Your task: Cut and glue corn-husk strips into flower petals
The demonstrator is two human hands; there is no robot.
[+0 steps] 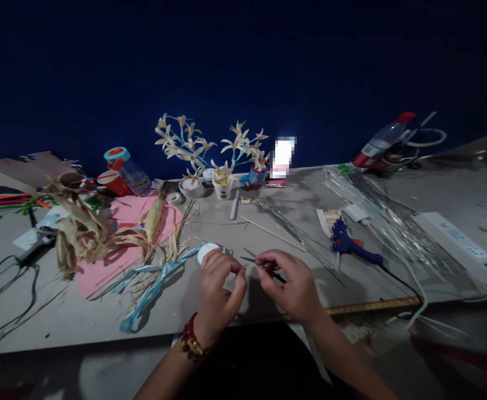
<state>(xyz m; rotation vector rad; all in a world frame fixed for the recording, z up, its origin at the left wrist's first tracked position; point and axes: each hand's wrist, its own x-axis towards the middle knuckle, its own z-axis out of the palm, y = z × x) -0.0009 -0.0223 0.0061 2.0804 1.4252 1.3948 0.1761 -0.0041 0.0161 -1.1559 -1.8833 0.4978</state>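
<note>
My left hand (pixel 220 283), a beaded bracelet (pixel 191 339) at its wrist, is closed in a pinch of thumb and forefinger. Facing it, my right hand (pixel 291 283) also pinches, its fingertips close to the left ones. Whatever lies between the fingertips is thin and too small to name. Slim dark blades (pixel 248 258), seemingly of scissors, point left from behind my right fingers; I cannot tell whether the hand holds them or they lie beneath. Just beyond my left hand is a round white piece (pixel 207 253), with blue ribbon (pixel 155 286) tied round dry fibres beside it.
Corn husks (pixel 85 228) lie over pink paper (pixel 102 272) on the left. Husk flowers (pixel 180 139) stand in cups at the back. Thin wires (pixel 297 230), a blue glue gun (pixel 352 244), a white power strip (pixel 456 244) and a bottle (pixel 383 141) occupy the right.
</note>
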